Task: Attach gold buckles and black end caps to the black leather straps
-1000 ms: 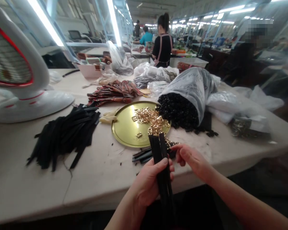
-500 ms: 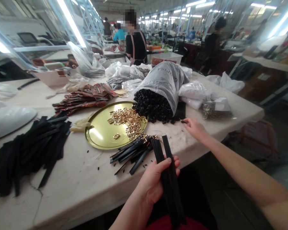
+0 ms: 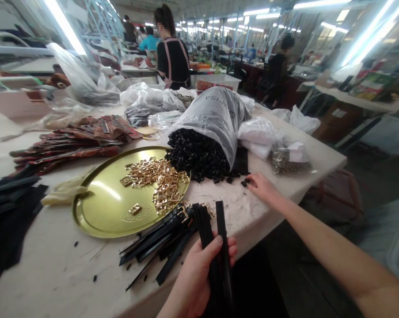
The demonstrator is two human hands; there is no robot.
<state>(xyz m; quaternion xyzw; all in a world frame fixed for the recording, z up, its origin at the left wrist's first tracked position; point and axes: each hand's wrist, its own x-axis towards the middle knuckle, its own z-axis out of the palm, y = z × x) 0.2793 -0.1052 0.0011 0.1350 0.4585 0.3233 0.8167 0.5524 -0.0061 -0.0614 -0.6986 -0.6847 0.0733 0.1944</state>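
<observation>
My left hand (image 3: 194,274) is closed around a bundle of long black straps (image 3: 203,223), with one strap (image 3: 221,218) standing apart from the others past my thumb. Over the table's right side, my right hand (image 3: 262,187) pinches a small black piece (image 3: 247,180) between thumb and fingertips. Another small black piece lies just under those fingertips. Behind it, a heap of small black pieces (image 3: 199,154) spills from a grey plastic bag (image 3: 215,108). Straps with gold buckles (image 3: 166,234) lie left of my left hand, beside a gold tray (image 3: 100,212) bearing loose gold buckles (image 3: 166,187).
Black strips (image 3: 10,221) are piled at the left, with patterned reddish-brown pieces (image 3: 76,137) behind. Clear bags (image 3: 257,132) and a bag of metal parts (image 3: 290,159) sit at the right. A person (image 3: 172,53) stands beyond the table (image 3: 63,269).
My view has shifted, so the tray and straps appear lower and further left. My right hand stays by the small black pieces, its fingertips still pinched. My left hand keeps holding the straps.
</observation>
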